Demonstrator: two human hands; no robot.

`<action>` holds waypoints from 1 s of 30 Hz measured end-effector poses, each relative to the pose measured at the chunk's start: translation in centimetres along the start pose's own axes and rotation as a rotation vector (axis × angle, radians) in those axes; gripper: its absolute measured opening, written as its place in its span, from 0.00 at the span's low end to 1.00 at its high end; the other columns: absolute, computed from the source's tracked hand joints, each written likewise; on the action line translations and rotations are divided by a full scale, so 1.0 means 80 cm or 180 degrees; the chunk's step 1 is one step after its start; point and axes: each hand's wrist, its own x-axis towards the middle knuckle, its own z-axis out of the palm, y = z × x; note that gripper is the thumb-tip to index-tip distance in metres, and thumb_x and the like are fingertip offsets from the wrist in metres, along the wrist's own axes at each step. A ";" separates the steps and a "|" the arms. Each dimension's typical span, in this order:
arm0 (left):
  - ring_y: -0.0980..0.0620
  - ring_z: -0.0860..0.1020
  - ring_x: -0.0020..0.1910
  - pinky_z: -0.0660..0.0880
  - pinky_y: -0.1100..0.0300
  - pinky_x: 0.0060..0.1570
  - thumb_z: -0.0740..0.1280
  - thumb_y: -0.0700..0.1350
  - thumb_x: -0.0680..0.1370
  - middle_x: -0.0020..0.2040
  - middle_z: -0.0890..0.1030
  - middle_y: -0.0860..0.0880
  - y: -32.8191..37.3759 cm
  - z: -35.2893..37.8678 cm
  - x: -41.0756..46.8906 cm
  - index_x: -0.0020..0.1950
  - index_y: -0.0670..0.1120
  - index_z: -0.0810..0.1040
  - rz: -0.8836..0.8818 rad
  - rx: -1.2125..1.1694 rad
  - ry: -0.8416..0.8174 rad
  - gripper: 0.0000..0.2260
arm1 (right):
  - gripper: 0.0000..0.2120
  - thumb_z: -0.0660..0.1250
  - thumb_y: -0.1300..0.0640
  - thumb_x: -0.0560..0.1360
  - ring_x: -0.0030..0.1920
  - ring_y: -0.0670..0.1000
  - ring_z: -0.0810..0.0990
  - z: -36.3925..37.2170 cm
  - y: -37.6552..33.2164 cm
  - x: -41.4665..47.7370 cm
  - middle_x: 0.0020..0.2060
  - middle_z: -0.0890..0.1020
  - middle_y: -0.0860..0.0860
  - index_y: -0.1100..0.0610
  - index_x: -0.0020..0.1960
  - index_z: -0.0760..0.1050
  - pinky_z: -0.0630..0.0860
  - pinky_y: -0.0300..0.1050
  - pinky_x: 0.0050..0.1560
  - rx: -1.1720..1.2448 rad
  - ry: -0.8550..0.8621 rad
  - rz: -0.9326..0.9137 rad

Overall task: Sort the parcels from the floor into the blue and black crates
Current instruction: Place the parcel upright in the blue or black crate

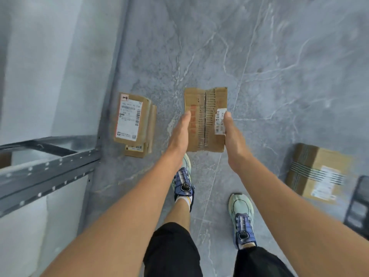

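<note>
Floor: near box beside black crate, far box well left of it. Held box: left of crate, above floor. Left grip flat, fingers straight on its edge; right grip fingers hidden, cannot tell. Risk: squeeze-only hold, limp cardboard may buckle and slip.

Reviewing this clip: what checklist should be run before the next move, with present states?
1. Grip on the flat brown cardboard parcel: ok; left hand presses its left edge, right hand holds its right edge.
2. White barcode label facing up: ok.
3. Blue crate in view: not ok.
4. Black crate: cannot tell; a blurred dark object at right.
5. Grey floor cleared: not ok; a labelled brown cardboard box and a taped brown cardboard box lie there.
</note>
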 end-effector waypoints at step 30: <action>0.67 0.75 0.54 0.67 0.56 0.60 0.46 0.66 0.84 0.55 0.80 0.64 0.238 -0.068 -0.914 0.58 0.68 0.75 0.2364 -0.1108 0.1879 0.18 | 0.36 0.44 0.26 0.80 0.71 0.53 0.73 0.008 -0.357 -0.832 0.71 0.77 0.51 0.44 0.75 0.73 0.64 0.55 0.71 -0.0912 -0.1786 -0.2381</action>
